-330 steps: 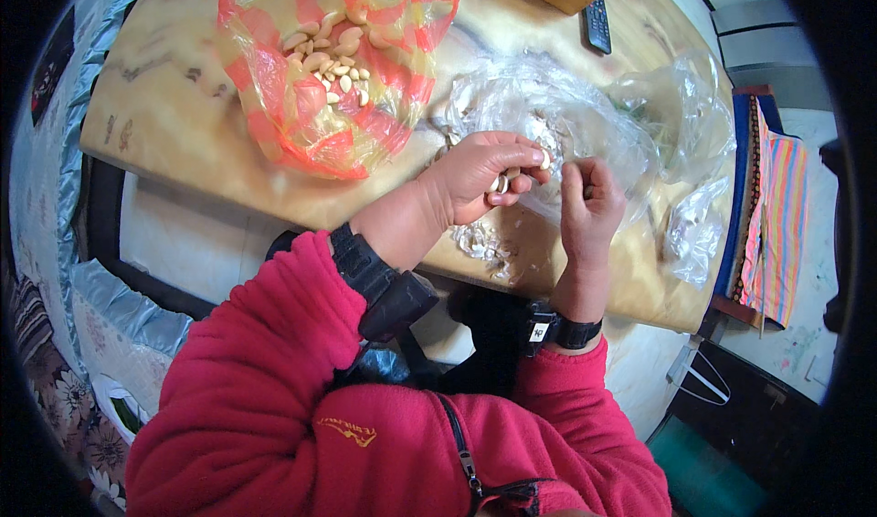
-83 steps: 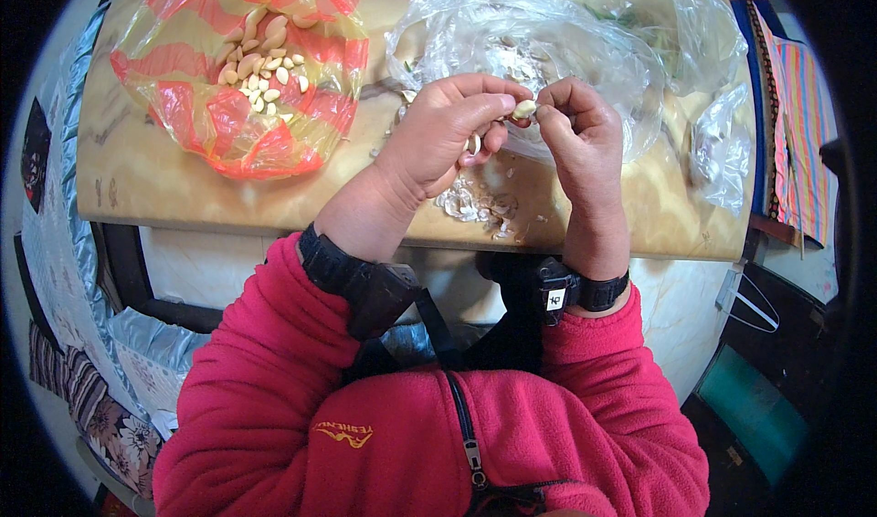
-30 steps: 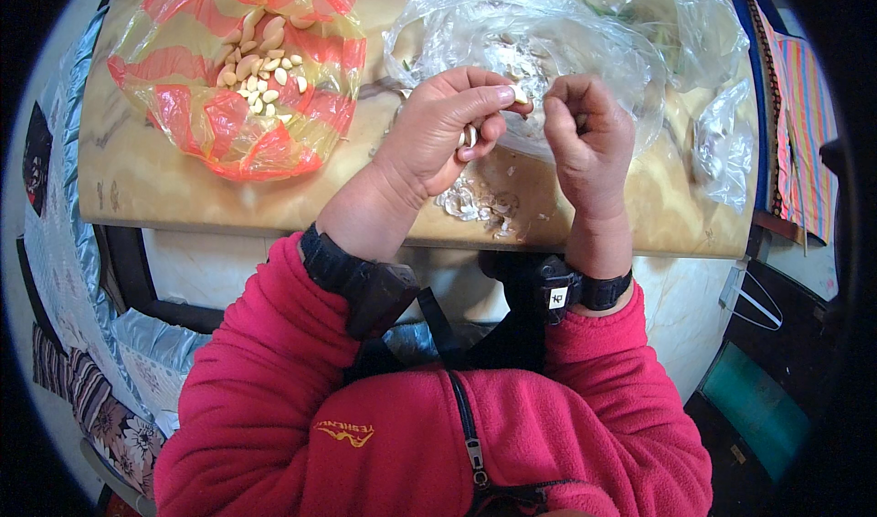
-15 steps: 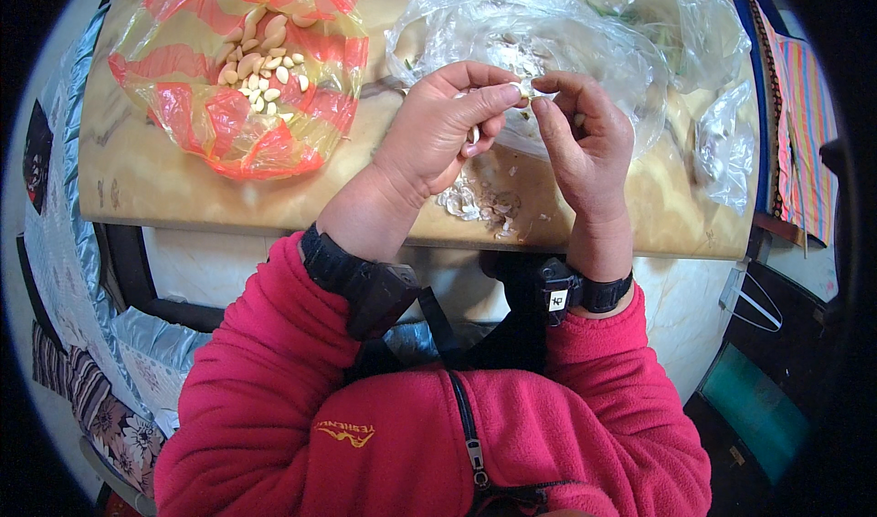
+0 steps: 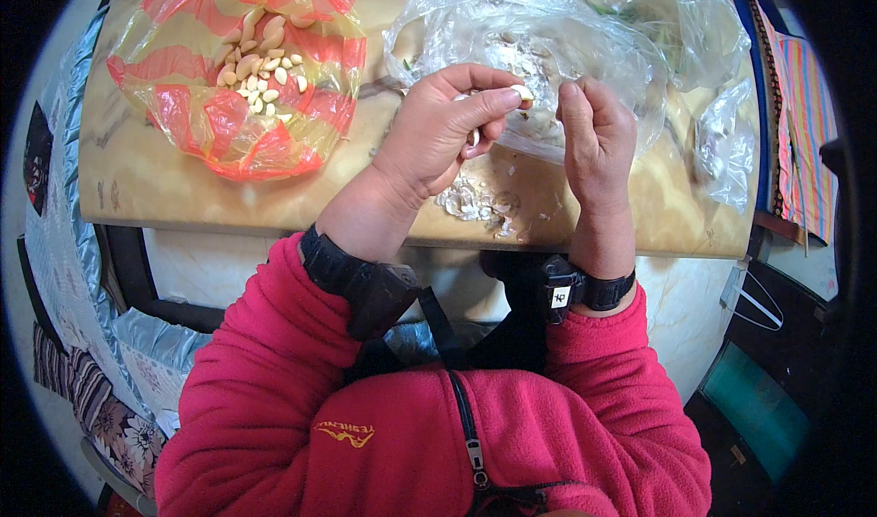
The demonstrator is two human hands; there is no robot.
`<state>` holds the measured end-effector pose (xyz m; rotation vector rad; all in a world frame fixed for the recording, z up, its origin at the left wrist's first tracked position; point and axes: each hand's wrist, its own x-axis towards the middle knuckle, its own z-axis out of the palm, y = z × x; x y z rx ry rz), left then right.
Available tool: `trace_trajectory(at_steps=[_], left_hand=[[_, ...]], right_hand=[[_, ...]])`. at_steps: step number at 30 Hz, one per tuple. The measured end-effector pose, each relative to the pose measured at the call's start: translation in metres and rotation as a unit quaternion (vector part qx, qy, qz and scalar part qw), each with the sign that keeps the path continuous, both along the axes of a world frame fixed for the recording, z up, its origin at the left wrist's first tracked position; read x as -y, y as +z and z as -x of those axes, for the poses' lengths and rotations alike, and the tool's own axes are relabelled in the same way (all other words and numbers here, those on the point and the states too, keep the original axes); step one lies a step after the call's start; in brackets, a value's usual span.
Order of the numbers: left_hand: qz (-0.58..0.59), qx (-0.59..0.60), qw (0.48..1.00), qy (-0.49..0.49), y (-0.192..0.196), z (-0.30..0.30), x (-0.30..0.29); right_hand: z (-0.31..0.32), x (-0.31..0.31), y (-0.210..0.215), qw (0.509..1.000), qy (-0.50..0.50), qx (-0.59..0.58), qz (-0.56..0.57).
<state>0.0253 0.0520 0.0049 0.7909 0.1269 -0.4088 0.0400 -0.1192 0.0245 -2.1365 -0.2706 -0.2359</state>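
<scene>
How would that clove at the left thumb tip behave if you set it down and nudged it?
The clove may roll unevenly, since its visible end is rounded. It's probably light, being small enough for the left hand to pinch.

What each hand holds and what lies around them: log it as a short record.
Left hand: pinching a pale clove; second clove lower in its grip
Right hand: curled, apart from the pinched clove; contents hidden
Left side: red-and-yellow bag, open, pale pieces inside
Beyond hands: clear bag holding whitish skins
Near edge: loose skins on marbled table
</scene>
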Motion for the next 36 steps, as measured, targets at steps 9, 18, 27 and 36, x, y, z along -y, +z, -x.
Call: trace_trajectory(at_steps=[9,18,27,36], left_hand=[[-0.004,0.026,1.0,0.012,0.0,0.0,0.0],[-0.203,0.138,0.968,0.044,0.005,0.003,0.003],[-0.226,0.113,0.967,0.038,0.004,0.005,0.005],[-0.191,0.063,0.98,0.012,0.005,0.004,0.004]], right_hand=[[0.007,-0.012,-0.001,0.993,0.043,-0.052,-0.098],[0.006,-0.01,0.0,0.972,0.046,-0.119,-0.196],[0.007,-0.007,0.001,0.987,0.029,-0.116,-0.111],[0.008,-0.009,0.003,0.998,0.033,-0.043,-0.035]])
